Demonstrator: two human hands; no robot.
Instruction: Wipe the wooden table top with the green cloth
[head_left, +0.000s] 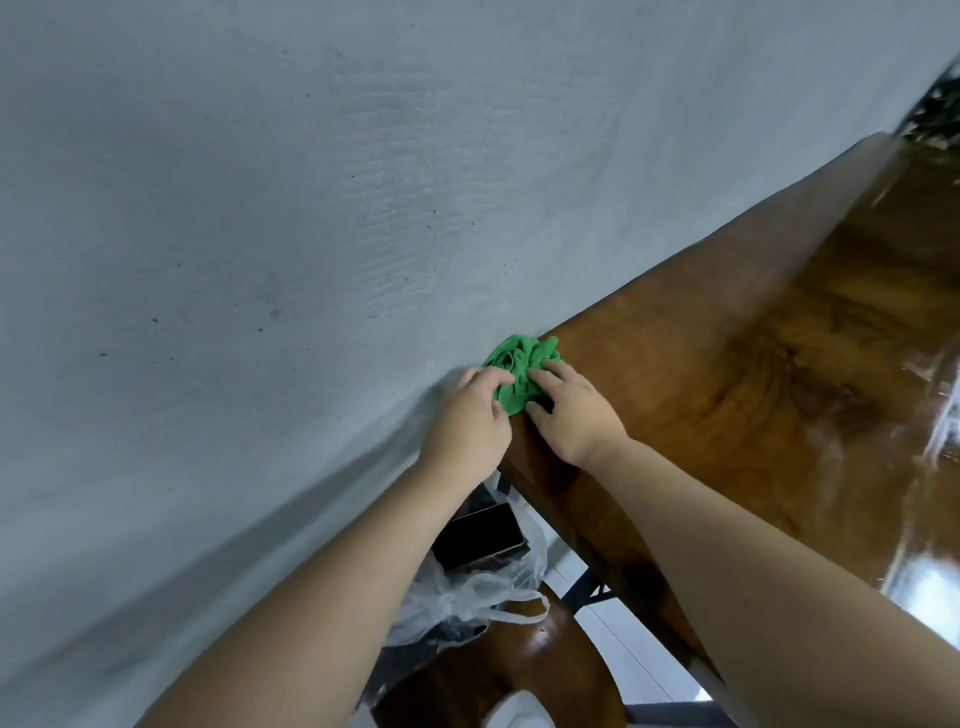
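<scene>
Bunching crumpled green cloth (521, 376) at glossy brown wooden table top's (779, 353) ten-o'clock corner, left hand (470, 421) and right hand (571, 413) fingers curled gripping it, readying a wiping pad.

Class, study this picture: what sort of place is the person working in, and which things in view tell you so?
Probably a room in a home. A glossy wooden table stands against a plain grey wall, a tied plastic bag sits on a wooden seat below, and both hands press a green cloth at the table's corner.

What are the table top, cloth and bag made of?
Table top: wood, glossy varnish by the look; grain and bright reflections show.
Cloth: green fabric, soft and crumpled, possibly microfibre; weave too blurred to tell.
Bag: thin clear plastic film; see-through, wrinkled, knotted handles.
</scene>
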